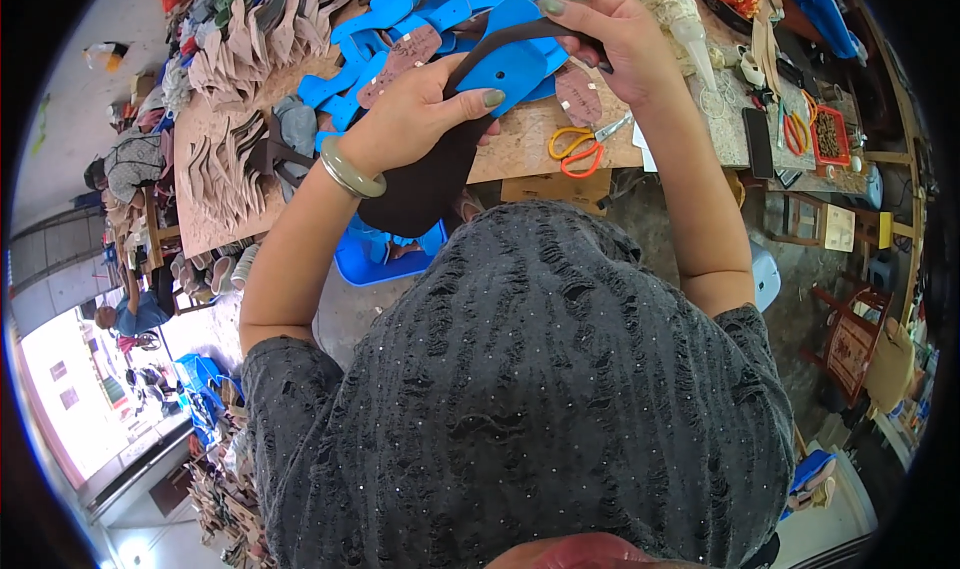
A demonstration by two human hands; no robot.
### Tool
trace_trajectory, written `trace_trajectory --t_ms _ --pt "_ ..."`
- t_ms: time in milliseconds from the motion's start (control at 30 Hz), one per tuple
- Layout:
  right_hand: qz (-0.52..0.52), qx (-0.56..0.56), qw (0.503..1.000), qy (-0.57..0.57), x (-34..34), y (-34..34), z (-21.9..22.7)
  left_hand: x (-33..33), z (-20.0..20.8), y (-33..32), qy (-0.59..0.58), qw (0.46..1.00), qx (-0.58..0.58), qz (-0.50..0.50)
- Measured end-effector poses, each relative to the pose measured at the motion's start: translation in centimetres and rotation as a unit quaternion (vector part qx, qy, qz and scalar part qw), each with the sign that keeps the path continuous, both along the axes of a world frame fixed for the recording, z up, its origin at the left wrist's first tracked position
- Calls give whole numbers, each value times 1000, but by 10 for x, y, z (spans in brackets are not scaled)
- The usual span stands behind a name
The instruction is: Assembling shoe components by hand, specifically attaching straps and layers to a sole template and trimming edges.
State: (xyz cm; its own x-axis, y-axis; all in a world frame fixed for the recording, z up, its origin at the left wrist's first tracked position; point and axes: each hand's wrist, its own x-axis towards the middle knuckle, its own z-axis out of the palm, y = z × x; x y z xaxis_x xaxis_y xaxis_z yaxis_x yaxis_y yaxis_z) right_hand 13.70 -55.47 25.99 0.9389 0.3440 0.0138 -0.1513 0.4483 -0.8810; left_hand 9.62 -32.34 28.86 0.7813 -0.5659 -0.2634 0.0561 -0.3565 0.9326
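Over the near edge of the table I hold up a flat, bright blue shoe piece with a dark hole in it. A long dark brown piece runs along it as a narrow strip and hangs below as a broad flap. My left hand, with a pale bangle at its wrist, pinches both pieces between thumb and fingers. My right hand is closed round the far right end of the strip, its thumb near the blue edge. Fingers hidden behind the pieces cannot be made out.
Several blue shoe pieces lie heaped beyond my hands. Stacked beige pieces cover the table's left. Orange-handled scissors lie near the front edge, a dark phone and red basket rightward. A blue tub sits below; other people are at left.
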Motion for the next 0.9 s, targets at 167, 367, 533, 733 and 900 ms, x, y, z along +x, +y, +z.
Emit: trace_trajectory --t_ms 167,367,533,733,900 --pt "-19 40 999 19 -10 13 -1 -5 -5 0 0 997 -70 41" --pt "-51 84 995 24 -18 32 -1 -5 -16 1 -26 984 -157 78" --pt "-79 76 994 31 -22 40 5 -4 -18 -3 -21 975 -187 115" --pt "-83 112 989 39 -26 43 10 -5 -18 -10 -2 965 -228 129" --pt "-138 31 990 -13 -24 45 9 -2 -12 -19 -16 950 -274 153"
